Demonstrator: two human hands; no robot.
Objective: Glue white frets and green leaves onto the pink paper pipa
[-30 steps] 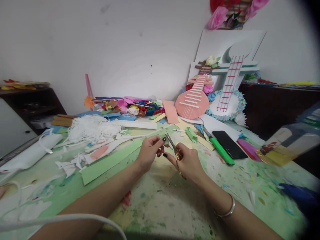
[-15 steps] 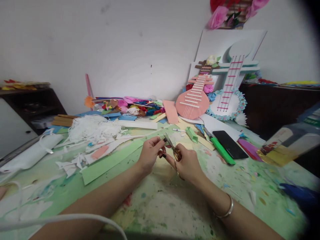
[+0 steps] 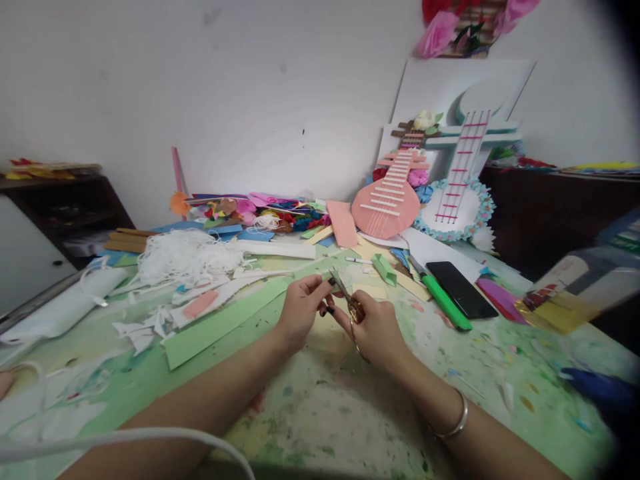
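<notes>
My right hand [image 3: 377, 327] is closed around a pair of scissors [image 3: 344, 288] with gold-coloured handles, their blades pointing up and to the left. Close against the blades, my left hand [image 3: 305, 310] is pinched, thumb to fingers. Whatever it pinches is too small or too hidden to name. Both hands are above the paint-stained table [image 3: 310, 413]. Under and behind my left wrist lies a long strip of light green paper [image 3: 225, 320]. A small folded green paper piece [image 3: 384, 269] lies just beyond my right hand.
To the right lie a green cutter [image 3: 447, 303], a black phone [image 3: 461, 288] and a plastic bottle [image 3: 575, 283]. White string [image 3: 187, 260] is heaped at left. Paper instruments, one pink [image 3: 387, 203], lean on the wall. A white cable [image 3: 150, 433] crosses the near left.
Both hands stay almost in place. The scissor blades look slightly shifted beside the left fingertips, and the whole view has moved a little.
</notes>
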